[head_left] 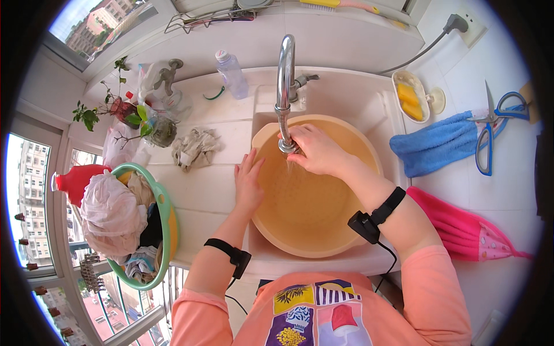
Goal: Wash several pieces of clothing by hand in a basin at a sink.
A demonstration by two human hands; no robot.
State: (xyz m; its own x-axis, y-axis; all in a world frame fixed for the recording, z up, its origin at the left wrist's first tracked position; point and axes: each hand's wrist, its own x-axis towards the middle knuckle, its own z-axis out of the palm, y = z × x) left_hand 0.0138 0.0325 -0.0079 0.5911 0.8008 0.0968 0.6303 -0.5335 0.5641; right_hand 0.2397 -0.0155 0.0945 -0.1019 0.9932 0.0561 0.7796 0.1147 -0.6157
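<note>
Chrome faucet (285, 75) arches over the tan basin (314, 254) in the white sink (394, 167), its spout tip (285, 147) grasped by the right hand (318, 151), water (289, 167) trickling; left hand (249, 183), unclenched, rests at the basin's left rim.

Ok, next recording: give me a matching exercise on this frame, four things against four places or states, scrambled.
Things
1. Right hand
2. Left hand
3. Basket
4. Blue towel

Places or states
A. Heaped with crumpled fabric
B. At the left rim of the tan basin
C. To the right of the basin, near the scissors
D. Fingers curled at the outlet end of the faucet

Right pairs: 1-D, 2-B, 3-A, 4-C
</note>
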